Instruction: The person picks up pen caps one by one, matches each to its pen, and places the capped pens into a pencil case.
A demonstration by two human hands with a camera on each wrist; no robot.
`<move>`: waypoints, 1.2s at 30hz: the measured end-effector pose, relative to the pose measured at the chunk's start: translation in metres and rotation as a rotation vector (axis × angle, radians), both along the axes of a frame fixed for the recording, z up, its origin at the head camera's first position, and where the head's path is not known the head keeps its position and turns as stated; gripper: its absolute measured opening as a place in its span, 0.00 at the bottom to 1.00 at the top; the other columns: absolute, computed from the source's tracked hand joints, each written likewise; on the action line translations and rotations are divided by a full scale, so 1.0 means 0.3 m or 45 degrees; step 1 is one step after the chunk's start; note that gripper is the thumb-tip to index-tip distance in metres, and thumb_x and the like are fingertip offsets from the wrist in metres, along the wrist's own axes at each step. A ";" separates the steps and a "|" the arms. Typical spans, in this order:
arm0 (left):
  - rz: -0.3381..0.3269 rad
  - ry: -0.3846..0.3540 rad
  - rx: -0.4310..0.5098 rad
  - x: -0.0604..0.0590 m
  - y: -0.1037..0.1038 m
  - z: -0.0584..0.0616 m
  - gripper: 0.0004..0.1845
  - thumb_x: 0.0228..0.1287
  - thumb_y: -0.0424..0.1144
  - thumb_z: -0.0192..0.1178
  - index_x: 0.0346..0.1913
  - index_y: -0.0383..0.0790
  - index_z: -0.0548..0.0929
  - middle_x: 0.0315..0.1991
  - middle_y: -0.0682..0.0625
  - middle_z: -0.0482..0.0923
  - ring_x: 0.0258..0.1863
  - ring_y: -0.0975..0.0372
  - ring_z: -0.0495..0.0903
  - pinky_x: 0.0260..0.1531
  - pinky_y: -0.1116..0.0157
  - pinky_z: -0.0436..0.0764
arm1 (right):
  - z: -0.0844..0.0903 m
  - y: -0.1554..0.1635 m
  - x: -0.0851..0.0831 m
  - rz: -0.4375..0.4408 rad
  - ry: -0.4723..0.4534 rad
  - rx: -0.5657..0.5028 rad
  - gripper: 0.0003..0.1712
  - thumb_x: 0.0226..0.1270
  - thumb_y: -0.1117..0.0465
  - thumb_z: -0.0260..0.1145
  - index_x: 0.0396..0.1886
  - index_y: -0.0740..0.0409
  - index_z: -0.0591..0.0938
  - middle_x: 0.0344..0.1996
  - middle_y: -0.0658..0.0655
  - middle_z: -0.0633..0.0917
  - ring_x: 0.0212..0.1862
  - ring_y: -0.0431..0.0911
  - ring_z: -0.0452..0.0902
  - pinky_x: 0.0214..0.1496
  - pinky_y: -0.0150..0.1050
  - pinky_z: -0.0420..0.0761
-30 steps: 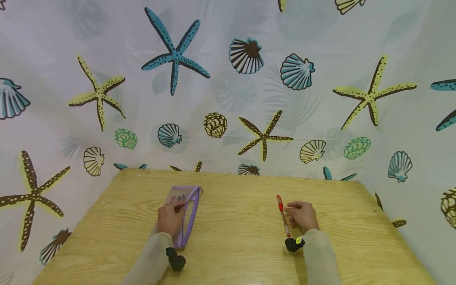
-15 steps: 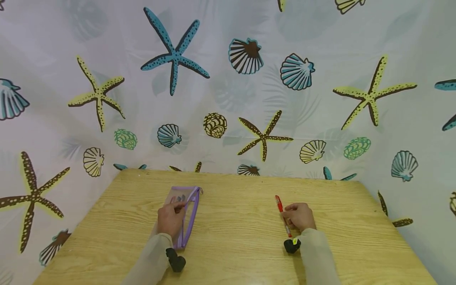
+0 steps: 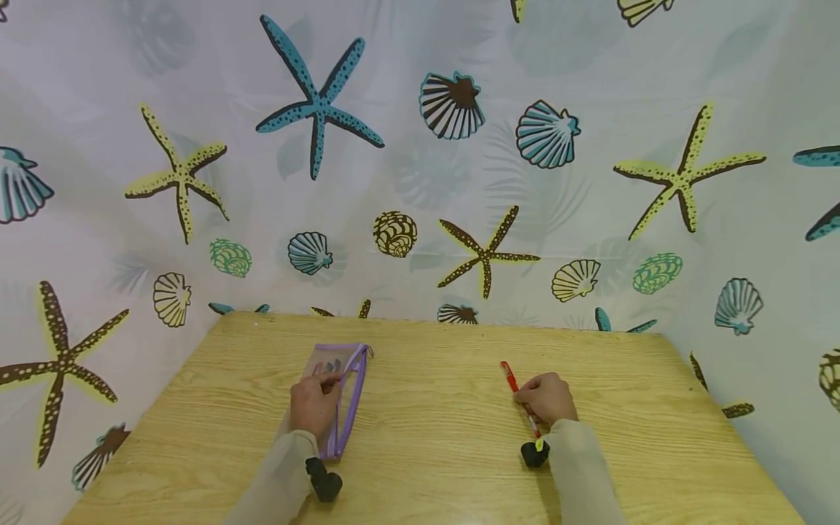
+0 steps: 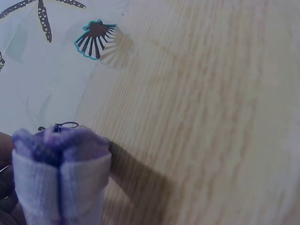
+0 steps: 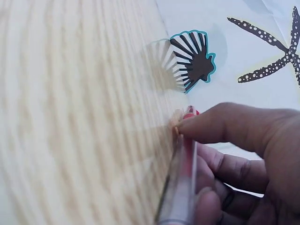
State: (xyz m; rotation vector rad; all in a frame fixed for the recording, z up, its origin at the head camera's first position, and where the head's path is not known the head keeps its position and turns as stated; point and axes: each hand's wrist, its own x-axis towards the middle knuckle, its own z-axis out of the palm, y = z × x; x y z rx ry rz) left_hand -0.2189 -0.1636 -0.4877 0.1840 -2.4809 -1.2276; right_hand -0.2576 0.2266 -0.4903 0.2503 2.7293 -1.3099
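A clear pencil pouch with purple trim (image 3: pixel 355 408) lies on the left of the table, its zipped side toward the middle. My left hand (image 3: pixel 315 405) pinches its upper edge. In the left wrist view the purple-edged zip band (image 4: pixel 61 183) stands close to the camera, with fingers (image 4: pixel 5 187) partly behind it. What the pouch contains is mostly hidden; small dark shapes show through. On the right, my right hand (image 3: pixel 547 398) grips a red pen (image 3: pixel 508 375) between thumb and fingers. Its clear barrel (image 5: pixel 180 197) points back toward the camera in the right wrist view.
The wooden table (image 3: pixel 420 437) spreads between and around both hands. Behind it and at both sides hangs a white curtain (image 3: pixel 420 168) printed with starfish and shells. Each wrist carries a small black camera, such as the left one (image 3: pixel 324 480).
My right hand has moved slightly left, from beside the pen to holding it. The pen has shifted a little left and tilted more. The left hand and pouch stay put.
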 end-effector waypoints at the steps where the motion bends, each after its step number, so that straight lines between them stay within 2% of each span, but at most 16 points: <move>1: 0.001 -0.005 0.002 0.000 0.000 0.001 0.10 0.59 0.27 0.60 0.42 0.31 0.87 0.32 0.43 0.85 0.32 0.56 0.83 0.32 0.61 0.80 | 0.000 0.000 0.000 -0.003 0.003 0.005 0.06 0.58 0.62 0.69 0.29 0.63 0.85 0.16 0.54 0.80 0.17 0.43 0.73 0.20 0.37 0.74; 8: 0.013 0.010 0.000 -0.003 0.001 0.003 0.09 0.59 0.27 0.61 0.41 0.31 0.87 0.32 0.44 0.85 0.32 0.57 0.83 0.32 0.62 0.80 | -0.003 -0.001 0.004 -0.046 0.050 -0.048 0.08 0.59 0.62 0.65 0.28 0.63 0.86 0.16 0.53 0.80 0.16 0.43 0.71 0.19 0.37 0.74; 15: 0.009 0.008 -0.015 -0.004 -0.001 -0.008 0.09 0.58 0.26 0.62 0.40 0.30 0.87 0.31 0.44 0.85 0.31 0.57 0.82 0.30 0.64 0.79 | -0.015 0.005 0.022 -0.095 0.122 -0.159 0.10 0.62 0.61 0.66 0.33 0.66 0.85 0.18 0.55 0.80 0.17 0.43 0.70 0.18 0.37 0.73; 20: 0.013 0.009 -0.020 -0.008 0.001 -0.003 0.09 0.58 0.26 0.62 0.40 0.31 0.87 0.31 0.44 0.85 0.30 0.58 0.82 0.30 0.64 0.78 | -0.026 0.005 0.021 -0.136 0.143 -0.347 0.12 0.64 0.62 0.67 0.40 0.69 0.84 0.22 0.55 0.82 0.20 0.41 0.72 0.20 0.35 0.73; 26: 0.000 0.033 -0.043 -0.005 -0.003 0.004 0.09 0.58 0.26 0.61 0.40 0.31 0.88 0.30 0.44 0.85 0.30 0.58 0.81 0.30 0.64 0.78 | -0.031 0.004 0.037 -0.179 0.168 -0.601 0.16 0.65 0.63 0.67 0.46 0.72 0.80 0.22 0.55 0.82 0.20 0.40 0.71 0.22 0.33 0.75; 32: -0.019 0.030 -0.040 0.008 -0.008 0.007 0.09 0.58 0.25 0.61 0.40 0.30 0.87 0.30 0.43 0.85 0.30 0.58 0.82 0.30 0.64 0.79 | -0.037 0.003 0.050 -0.194 0.152 -0.766 0.20 0.66 0.65 0.65 0.52 0.73 0.77 0.27 0.56 0.84 0.24 0.40 0.76 0.25 0.33 0.78; 36: -0.029 0.035 -0.038 0.011 -0.011 0.002 0.09 0.58 0.25 0.61 0.40 0.30 0.87 0.31 0.43 0.85 0.31 0.57 0.83 0.32 0.62 0.80 | -0.041 0.002 0.060 -0.194 0.138 -0.821 0.20 0.67 0.66 0.63 0.55 0.74 0.75 0.28 0.54 0.85 0.24 0.39 0.76 0.26 0.33 0.79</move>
